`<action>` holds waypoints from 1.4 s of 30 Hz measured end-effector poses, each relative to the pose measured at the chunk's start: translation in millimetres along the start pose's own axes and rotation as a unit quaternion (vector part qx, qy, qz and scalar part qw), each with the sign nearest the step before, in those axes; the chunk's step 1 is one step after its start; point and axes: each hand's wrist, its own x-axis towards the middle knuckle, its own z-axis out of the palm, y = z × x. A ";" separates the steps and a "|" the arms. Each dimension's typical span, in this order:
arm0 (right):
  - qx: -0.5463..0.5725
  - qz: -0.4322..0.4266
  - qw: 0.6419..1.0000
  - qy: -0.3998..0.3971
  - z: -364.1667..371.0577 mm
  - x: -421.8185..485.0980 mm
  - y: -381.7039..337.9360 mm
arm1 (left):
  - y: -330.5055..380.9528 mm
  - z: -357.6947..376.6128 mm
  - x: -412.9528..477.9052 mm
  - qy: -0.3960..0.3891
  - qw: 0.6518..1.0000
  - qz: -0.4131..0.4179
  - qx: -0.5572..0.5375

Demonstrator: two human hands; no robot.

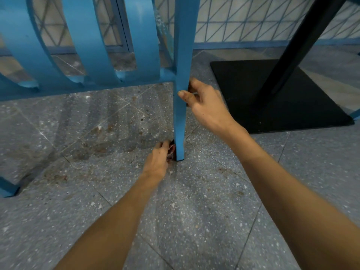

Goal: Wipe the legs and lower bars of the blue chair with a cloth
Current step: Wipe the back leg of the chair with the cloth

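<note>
my left hand (156, 162) pinches the cloth (171, 151), fingers curled, against the left face of the chair leg (180, 121) at its foot, near the floor (116, 191). the leg's long axis runs upright, so i judge the next stroke goes upward. my right hand (204, 104) clamps the same leg higher, thumb on the near face.

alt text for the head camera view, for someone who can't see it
A person's left hand holds a cloth against the foot of a blue chair leg, while the right hand grips the leg higher up. A black table base sits to the right on speckled floor.
</note>
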 end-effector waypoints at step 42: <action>-0.035 -0.010 0.999 0.024 5.1 -25.9 -12.0 | 13.8 -51.7 -13.3 0.035 0.932 0.036 -0.358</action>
